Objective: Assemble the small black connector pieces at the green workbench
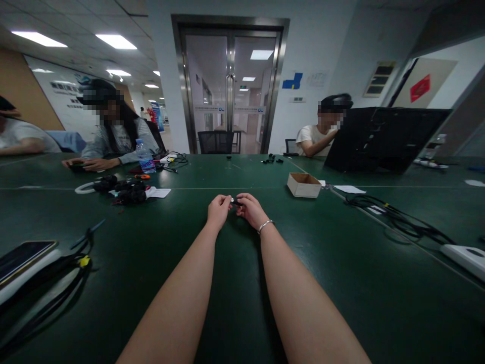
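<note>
Small black-and-silver piece [235, 201]: pinched between 2 hands just above the surface, near its middle; the fingers hide part of it.
Surface [170, 323]: dark green, spanning the view, with pale seams.
Glass door [246, 91]: 2 panes in a metal frame, beyond the far edge.
Black case [386, 139]: large and tilted, on the far right.
People: 3 across the surface; the person at left [117, 131] has both hands at a dark item, the person at right [312, 134] is partly behind the black case, and the person at far left [28, 136] is cut off by the frame.
Black cables [401, 217]: looped at right, leading toward a white block [468, 258].
Left hand [219, 212]: closed, fingertips gripping the silver end.
Right hand [250, 210]: closed on the black end (a silver bangle [265, 226] circles this wrist).
Phone [25, 258]: near left, lying on a white object, beside a cable bundle with a yellow tie [84, 261].
Bottle [145, 157]: upright, blue-labelled, near the person at left.
Cardboard box [304, 186]: open-topped, beyond the right hand and to its right.
Black parts [271, 158]: small, scattered near the far edge.
</note>
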Demonstrator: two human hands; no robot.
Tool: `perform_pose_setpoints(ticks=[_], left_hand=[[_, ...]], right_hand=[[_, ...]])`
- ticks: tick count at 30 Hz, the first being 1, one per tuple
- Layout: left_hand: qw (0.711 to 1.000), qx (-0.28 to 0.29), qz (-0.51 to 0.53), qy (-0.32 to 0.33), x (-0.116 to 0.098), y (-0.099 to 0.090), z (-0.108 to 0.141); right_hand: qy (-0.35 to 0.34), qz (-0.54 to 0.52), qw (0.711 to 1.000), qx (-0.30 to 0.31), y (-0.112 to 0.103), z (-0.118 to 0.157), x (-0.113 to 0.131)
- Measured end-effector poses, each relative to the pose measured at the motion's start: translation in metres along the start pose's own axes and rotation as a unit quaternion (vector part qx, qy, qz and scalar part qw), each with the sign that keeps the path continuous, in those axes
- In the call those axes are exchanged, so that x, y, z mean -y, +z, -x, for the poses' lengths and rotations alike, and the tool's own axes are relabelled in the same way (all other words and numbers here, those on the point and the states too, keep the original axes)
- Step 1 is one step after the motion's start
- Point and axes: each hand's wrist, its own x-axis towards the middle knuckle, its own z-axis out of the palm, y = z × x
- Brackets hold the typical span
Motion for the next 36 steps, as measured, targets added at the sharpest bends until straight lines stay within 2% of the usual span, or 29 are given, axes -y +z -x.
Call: perform_pose_setpoints(ticks=[11, 16, 20, 24, 28, 30, 32, 34, 36], left_hand=[[0.998, -0.015, -0.055, 0.0, 0.001, -0.001, 0.0], [1.0, -0.012, -0.007, 0.001, -0.004, 0.001, 0.002], [0.998, 0.026, 0.057, 0.015, -0.013, 0.002, 0.006], [0.994, 0.052, 0.099, 0.003, -0.024, 0.007, 0.008], [0.993, 0.063, 0.084, -0.046, -0.037, 0.006, 0.01], [0.991, 0.104, 0.046, -0.066, -0.044, -0.01, 0.015], [0.986, 0.145, -0.004, -0.079, -0.051, -0.042, 0.025], [0.98, 0.161, -0.052, -0.104, -0.059, -0.09, 0.046], [0.974, 0.141, -0.097, -0.145, -0.067, -0.145, 0.077]], right_hand=[[0.004, -0.006, 1.0, 0.003, -0.001, 0.001, -0.001], [0.016, -0.007, 1.0, 0.0, -0.001, 0.0, 0.0], [0.032, -0.027, 0.999, -0.002, -0.001, 0.002, 0.002], [0.036, -0.026, 0.998, 0.053, 0.0, 0.01, 0.006], [0.087, 0.055, 0.989, 0.106, 0.004, 0.019, 0.016], [0.112, 0.14, 0.979, 0.1, 0.002, 0.025, 0.03], [0.109, 0.25, 0.957, 0.093, -0.006, 0.038, 0.055], [0.063, 0.363, 0.925, 0.092, -0.026, 0.064, 0.089], [-0.017, 0.443, 0.893, 0.081, -0.06, 0.105, 0.128]])
